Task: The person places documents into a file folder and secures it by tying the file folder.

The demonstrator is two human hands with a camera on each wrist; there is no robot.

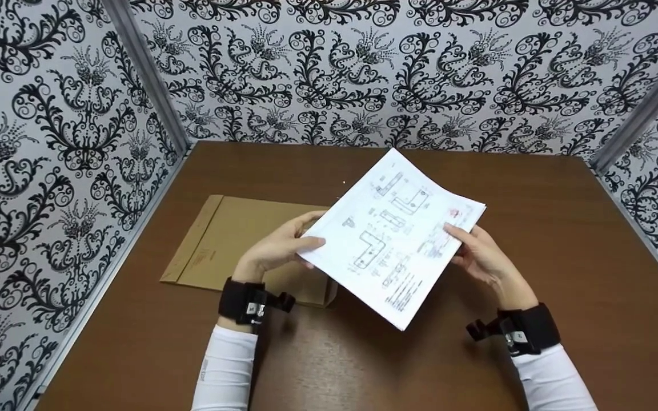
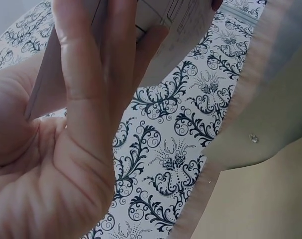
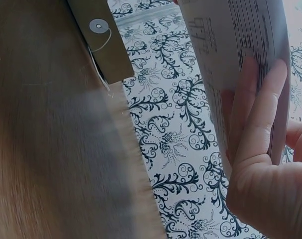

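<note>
Both hands hold a few sheets of paper [image 1: 386,240] printed with technical drawings, tilted above the table. At the sheets' left corner the left hand [image 1: 283,242] pinches them, thumb on top and fingers beneath. My right hand [image 1: 480,251] grips the right edge the same way, its thumb near a red stamp mark. In the right wrist view, fingers [image 3: 260,114] of the right hand lie against the printed underside. The left wrist view shows the left hand [image 2: 81,124] with the paper's edge between thumb and fingers. Below and left lies a brown cardboard envelope [image 1: 249,234], partly covered by the left hand and sheets.
The brown wooden table [image 1: 563,245] extends to patterned walls [image 1: 363,74] at the back and both sides. A round string-tie button [image 3: 98,26] with white string is on the envelope in the right wrist view. Wrist-worn cameras sit on both black straps [image 1: 529,331].
</note>
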